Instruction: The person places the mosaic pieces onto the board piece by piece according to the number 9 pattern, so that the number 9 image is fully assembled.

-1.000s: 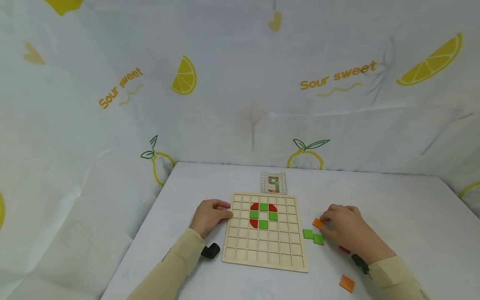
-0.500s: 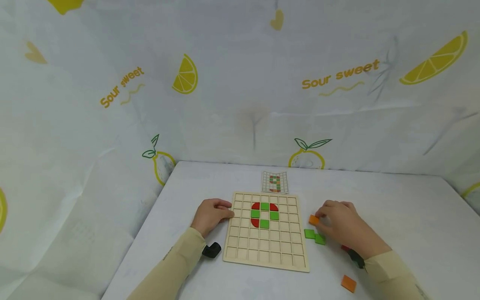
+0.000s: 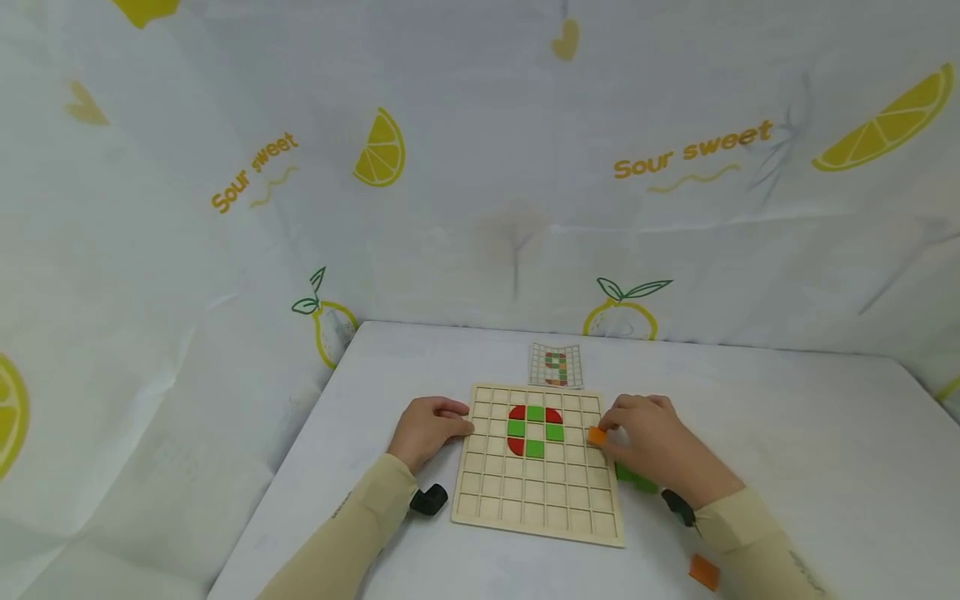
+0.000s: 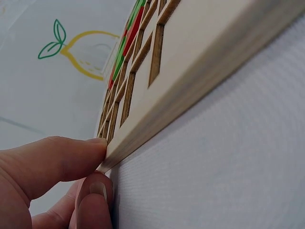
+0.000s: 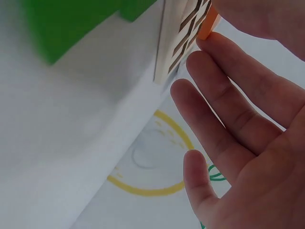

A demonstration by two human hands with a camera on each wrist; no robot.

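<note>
A wooden grid board (image 3: 510,487) lies flat on the table, with several red and green pieces (image 3: 535,414) set in its upper middle cells. My left hand (image 3: 425,431) pinches the board's left edge; in the left wrist view the thumb (image 4: 71,155) lies on the rim with curled fingers below. Over the board's right edge, my right hand (image 3: 660,442) pinches an orange square tile (image 3: 597,437) between thumb and index finger. That orange tile (image 5: 208,25) shows partly behind the fingers in the right wrist view.
Beyond the board is a small pattern card (image 3: 556,367). Green tiles (image 3: 636,477) lie right of the board, partly hidden by the right hand. Another orange tile (image 3: 704,572) lies near the right forearm. A lemon-printed cloth (image 3: 480,167) hangs behind the table.
My right hand has picked up the orange tile and carried it left from the table to the board's right edge. The left hand keeps its place at the board.
</note>
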